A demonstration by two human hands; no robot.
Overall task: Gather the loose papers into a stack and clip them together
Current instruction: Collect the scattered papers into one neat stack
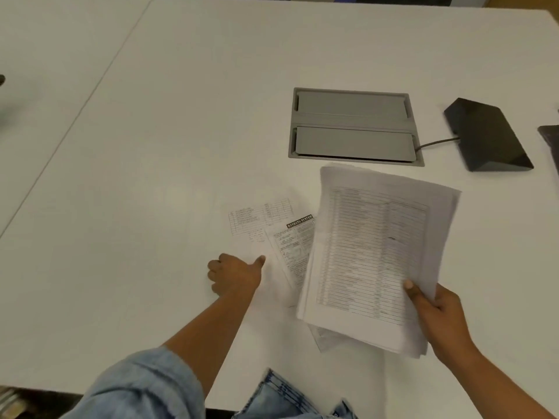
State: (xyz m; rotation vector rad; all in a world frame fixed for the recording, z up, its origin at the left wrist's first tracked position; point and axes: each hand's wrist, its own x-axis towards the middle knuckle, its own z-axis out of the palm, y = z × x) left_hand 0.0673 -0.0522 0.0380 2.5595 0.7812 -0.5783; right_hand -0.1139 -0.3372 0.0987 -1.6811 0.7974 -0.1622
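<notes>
My right hand (435, 313) grips a thick stack of printed papers (375, 252) by its lower right edge, thumb on top; the stack is tilted above the white table (151, 146). Its top sheet shows a lined table of text. Left of the stack, two loose sheets lie flat on the table: one with a faint grid (257, 219), one with a black "BANKING SYSTEM" heading (295, 246), partly hidden under the stack. My left hand (234, 276) rests on the left edge of these sheets, fingers curled, thumb pressing on the paper. No clip is visible.
A grey recessed cable box (352, 125) is set into the table behind the papers. A black wedge-shaped device (487, 134) with a cable sits at the right, and another dark object (552, 137) at the right edge. A seam (75, 116) runs diagonally at left.
</notes>
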